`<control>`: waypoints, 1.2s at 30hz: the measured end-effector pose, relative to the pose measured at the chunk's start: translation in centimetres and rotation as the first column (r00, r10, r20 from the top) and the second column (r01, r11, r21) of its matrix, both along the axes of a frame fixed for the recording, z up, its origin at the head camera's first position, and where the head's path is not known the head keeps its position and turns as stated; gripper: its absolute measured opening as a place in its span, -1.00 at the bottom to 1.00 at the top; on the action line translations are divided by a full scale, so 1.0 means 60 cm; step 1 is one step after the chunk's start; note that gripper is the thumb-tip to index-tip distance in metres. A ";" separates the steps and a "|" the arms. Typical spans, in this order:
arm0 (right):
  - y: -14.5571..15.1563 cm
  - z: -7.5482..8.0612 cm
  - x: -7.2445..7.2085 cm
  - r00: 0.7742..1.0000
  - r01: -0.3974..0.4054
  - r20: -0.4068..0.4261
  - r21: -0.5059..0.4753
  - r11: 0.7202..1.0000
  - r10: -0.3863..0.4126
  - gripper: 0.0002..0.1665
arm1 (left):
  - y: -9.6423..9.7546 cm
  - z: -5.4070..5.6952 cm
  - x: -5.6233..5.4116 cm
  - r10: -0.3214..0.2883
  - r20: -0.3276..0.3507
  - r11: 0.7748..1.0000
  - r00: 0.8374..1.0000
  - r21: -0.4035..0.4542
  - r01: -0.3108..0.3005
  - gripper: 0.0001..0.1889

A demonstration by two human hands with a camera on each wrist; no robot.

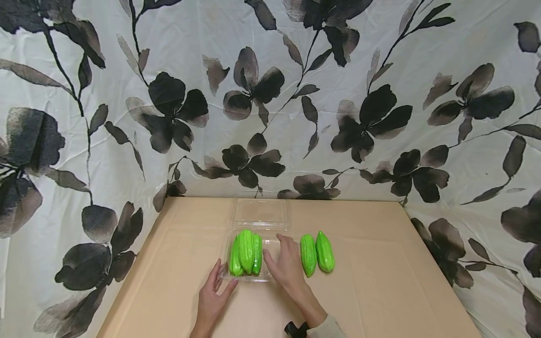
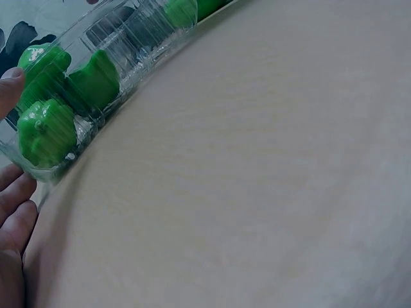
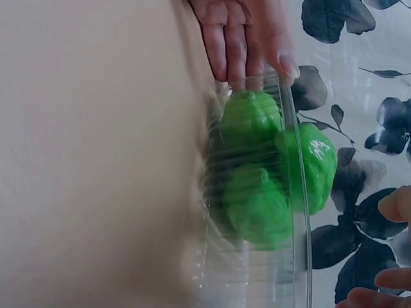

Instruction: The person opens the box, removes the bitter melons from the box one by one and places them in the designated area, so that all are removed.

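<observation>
A clear plastic clamshell container (image 1: 255, 279) lies with its lid (image 1: 260, 213) folded back. In its left half sit three glossy green gourd-like vegetables (image 1: 246, 249), one resting on top of two others. My left hand (image 1: 213, 295) is at the container's left front corner, fingers extended against the wall and thumb at the rim. In the right wrist view, that left hand (image 3: 239, 32) shows straight fingers. My right hand (image 1: 288, 265) hovers over the container's right side, thumb and index finger spread with nothing between them. Its fingers (image 3: 369, 298) appear at the right wrist view's edge.
Two more green gourd-like vegetables (image 1: 308, 256) (image 1: 325, 252) lie side by side right of the container. Everything stands on a tan tabletop (image 1: 380, 281). A white cloth with dark flowers (image 1: 304, 141) hangs behind it and along the sides.
</observation>
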State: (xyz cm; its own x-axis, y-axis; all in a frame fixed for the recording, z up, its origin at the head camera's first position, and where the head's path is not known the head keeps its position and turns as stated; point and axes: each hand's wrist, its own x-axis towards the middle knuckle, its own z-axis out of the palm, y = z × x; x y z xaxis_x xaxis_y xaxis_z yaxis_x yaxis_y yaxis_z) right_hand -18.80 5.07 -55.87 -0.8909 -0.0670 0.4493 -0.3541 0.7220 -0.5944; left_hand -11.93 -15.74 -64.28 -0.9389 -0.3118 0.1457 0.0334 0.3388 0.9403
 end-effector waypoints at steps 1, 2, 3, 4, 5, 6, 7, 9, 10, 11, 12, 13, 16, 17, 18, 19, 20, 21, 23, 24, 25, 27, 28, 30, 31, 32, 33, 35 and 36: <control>-0.003 0.000 0.001 1.000 -0.005 0.010 -0.002 1.000 0.005 -0.33 | 0.001 0.003 0.001 0.004 0.006 1.000 1.000 0.000 -0.004 -0.16; -0.006 -0.002 0.002 1.000 -0.008 0.019 -0.001 1.000 0.008 -0.32 | 0.003 0.007 0.001 0.006 0.011 1.000 1.000 0.001 -0.006 -0.16; -0.009 -0.003 0.003 1.000 -0.012 0.022 0.001 1.000 0.012 -0.33 | 0.004 0.014 0.003 0.007 0.015 1.000 1.000 -0.003 -0.007 -0.17; -0.012 -0.004 0.003 1.000 -0.017 0.024 0.000 1.000 0.017 -0.33 | 0.006 0.021 0.005 0.006 0.016 1.000 1.000 -0.003 -0.006 -0.17; -0.015 -0.005 0.004 0.999 -0.020 0.025 0.002 1.000 0.020 -0.33 | 0.008 0.029 0.008 0.003 0.014 1.000 1.000 -0.004 -0.003 -0.18; -0.018 -0.005 0.005 0.999 -0.025 0.022 0.001 1.000 0.025 -0.33 | 0.009 0.037 0.010 0.001 0.011 1.000 1.000 -0.006 -0.001 -0.19; -0.020 -0.007 0.005 0.999 -0.027 0.021 0.006 1.000 0.027 -0.33 | 0.011 0.043 0.012 -0.003 0.005 1.000 1.000 -0.019 0.003 -0.19; -0.023 -0.008 0.006 0.999 -0.033 0.021 0.007 0.999 0.033 -0.32 | 0.012 0.052 0.015 -0.009 -0.007 1.000 1.000 -0.030 0.009 -0.20; -0.025 -0.009 0.007 0.999 -0.036 0.022 0.010 0.999 0.036 -0.32 | 0.012 0.050 0.014 -0.009 -0.010 1.000 1.000 -0.024 0.009 -0.20; -0.027 -0.011 0.007 0.999 -0.039 0.022 0.014 0.999 0.039 -0.32 | 0.012 0.046 0.013 -0.010 -0.008 1.000 1.000 -0.026 0.009 -0.20; -0.028 -0.012 0.007 0.999 -0.042 0.021 0.019 0.999 0.041 -0.31 | 0.011 0.040 0.011 -0.009 -0.006 1.000 1.000 -0.027 0.009 -0.19; -0.030 -0.014 0.008 0.999 -0.043 0.019 0.025 0.999 0.042 -0.31 | 0.010 0.033 0.010 -0.010 -0.003 1.000 1.000 -0.028 0.010 -0.19; -0.035 -0.017 0.009 0.998 -0.055 0.014 0.037 0.998 0.055 -0.30 | 0.004 0.010 0.004 -0.013 0.009 1.000 1.000 -0.009 0.013 -0.17; -0.037 -0.018 0.009 0.998 -0.058 0.015 0.041 0.997 0.058 -0.29 | 0.002 0.006 0.003 -0.015 0.007 1.000 1.000 -0.015 0.015 -0.17; -0.039 -0.018 0.009 0.998 -0.060 0.019 0.047 0.997 0.059 -0.28 | 0.000 0.003 0.003 -0.019 0.002 1.000 1.000 -0.016 0.019 -0.17; -0.041 -0.019 0.009 0.998 -0.064 0.028 0.050 0.997 0.063 -0.27 | -0.001 0.002 0.003 -0.021 -0.005 1.000 1.000 -0.020 0.021 -0.16; -0.043 -0.019 0.009 0.997 -0.070 0.038 0.053 0.996 0.068 -0.25 | -0.002 0.002 0.003 -0.024 -0.012 0.999 1.000 -0.023 0.024 -0.16; -0.045 -0.020 0.009 0.996 -0.073 0.050 0.060 0.996 0.070 -0.24 | -0.003 0.002 0.003 -0.024 -0.018 0.999 1.000 -0.028 0.024 -0.16; -0.049 -0.021 0.009 0.994 -0.081 0.076 0.072 0.994 0.075 -0.21 | -0.004 0.004 0.004 -0.030 -0.026 0.999 0.999 -0.036 0.029 -0.15; -0.052 -0.023 0.009 0.993 -0.086 0.086 0.076 0.993 0.079 -0.20 | -0.004 0.006 0.003 -0.034 -0.027 0.999 0.999 -0.039 0.033 -0.15; -0.054 -0.024 0.009 0.992 -0.090 0.099 0.079 0.993 0.082 -0.19 | -0.004 0.007 0.004 -0.036 -0.026 0.999 0.999 -0.038 0.035 -0.15; -0.058 -0.026 0.010 0.989 -0.096 0.118 0.086 0.992 0.086 -0.16 | -0.004 0.008 0.003 -0.042 -0.019 0.998 0.999 -0.039 0.042 -0.15; -0.060 -0.027 0.010 0.988 -0.100 0.126 0.086 0.991 0.089 -0.14 | -0.004 0.008 0.003 -0.045 -0.016 0.998 0.999 -0.034 0.045 -0.15; -0.064 -0.028 0.010 0.985 -0.105 0.144 0.085 0.991 0.092 -0.12 | -0.004 0.008 0.003 -0.047 -0.007 0.998 0.999 -0.033 0.046 -0.14; -0.066 -0.028 0.010 0.983 -0.108 0.155 0.086 0.990 0.094 -0.11 | -0.004 0.008 0.003 -0.046 -0.003 0.999 0.999 -0.029 0.046 -0.14; -0.067 -0.029 0.010 0.982 -0.110 0.160 0.089 0.990 0.095 -0.11 | -0.004 0.008 0.002 -0.045 0.001 0.999 0.999 -0.030 0.045 -0.14; -0.069 -0.030 0.010 0.982 -0.113 0.165 0.094 0.989 0.097 -0.11 | -0.004 0.008 0.002 -0.044 0.002 0.999 0.999 -0.023 0.045 -0.14; -0.071 -0.032 0.010 0.980 -0.117 0.174 0.103 0.988 0.098 -0.11 | -0.004 0.008 0.002 -0.045 0.005 0.999 0.999 -0.010 0.045 -0.14; -0.072 -0.034 0.010 0.980 -0.118 0.176 0.113 0.987 0.097 -0.11 | -0.004 0.007 0.002 -0.045 0.004 0.999 0.999 -0.001 0.045 -0.15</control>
